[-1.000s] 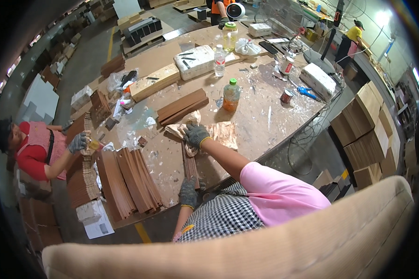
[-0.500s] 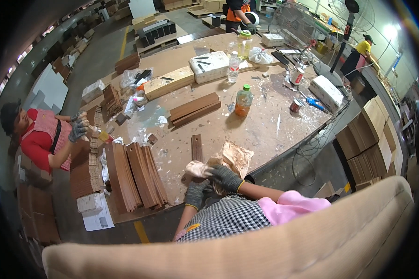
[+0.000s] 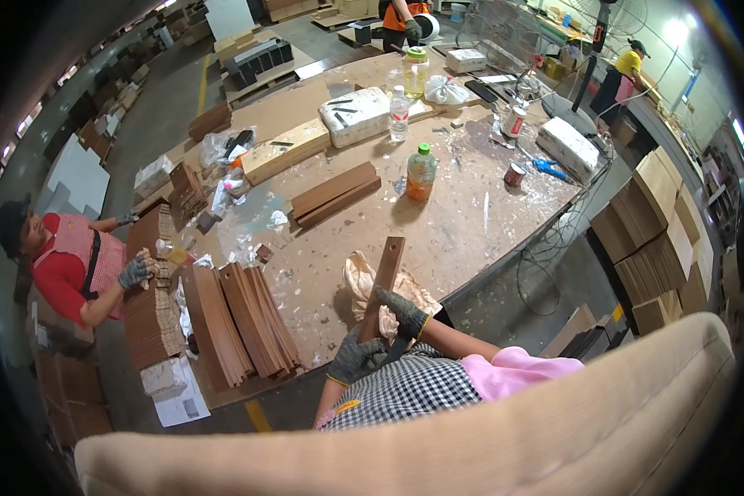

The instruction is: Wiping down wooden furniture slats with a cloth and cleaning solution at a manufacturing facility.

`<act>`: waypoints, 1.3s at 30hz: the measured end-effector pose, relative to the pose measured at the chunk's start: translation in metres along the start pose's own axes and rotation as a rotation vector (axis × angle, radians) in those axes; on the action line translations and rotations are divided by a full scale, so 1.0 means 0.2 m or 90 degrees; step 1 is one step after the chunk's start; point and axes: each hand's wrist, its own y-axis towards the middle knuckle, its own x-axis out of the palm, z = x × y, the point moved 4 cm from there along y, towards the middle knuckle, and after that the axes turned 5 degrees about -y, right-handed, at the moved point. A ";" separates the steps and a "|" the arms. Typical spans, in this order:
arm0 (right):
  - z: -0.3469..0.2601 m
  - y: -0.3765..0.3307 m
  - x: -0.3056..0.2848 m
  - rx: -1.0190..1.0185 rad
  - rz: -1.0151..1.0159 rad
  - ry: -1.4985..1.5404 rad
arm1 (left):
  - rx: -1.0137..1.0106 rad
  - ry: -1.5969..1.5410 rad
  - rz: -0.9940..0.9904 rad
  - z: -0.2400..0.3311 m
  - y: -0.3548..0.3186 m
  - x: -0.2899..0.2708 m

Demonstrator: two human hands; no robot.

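A narrow brown wooden slat (image 3: 388, 266) with a hole near its far end stands tilted in front of me. My left hand (image 3: 356, 355), in a dark grey knitted glove, is closed around its near end. My right hand (image 3: 403, 316), gloved alike, grips the slat's right side about halfway along. Behind the slat a crumpled, stained cream cloth (image 3: 358, 283) lies on the worktable (image 3: 463, 240), partly covered by the slat and my right hand. Left of my hands, stacked brown slats (image 3: 256, 318) lie in two bundles.
A co-worker (image 3: 74, 256) stands at the table's left beside a long row of brown pieces (image 3: 145, 310). Farther in are a pair of slats (image 3: 336, 195), a green-capped bottle (image 3: 421, 172), a small tin (image 3: 514, 174) and white-wrapped blocks (image 3: 354, 118). Cartons (image 3: 645, 240) stand on the right.
The slat that lay on the table is now raised in both my hands. My right hand has let go of the cloth, which rests on the table. The co-worker's hands have moved apart.
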 end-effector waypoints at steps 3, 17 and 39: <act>-0.02 -0.07 -0.01 0.051 -0.007 0.088 | -0.039 0.008 -0.047 -0.01 -0.01 -0.02; -0.14 -0.08 0.10 -0.098 -0.087 0.043 | 0.132 0.664 0.019 0.09 0.03 0.04; -0.81 -0.15 -0.39 -0.390 0.422 -0.662 | 0.115 0.535 0.546 0.11 -0.48 -0.07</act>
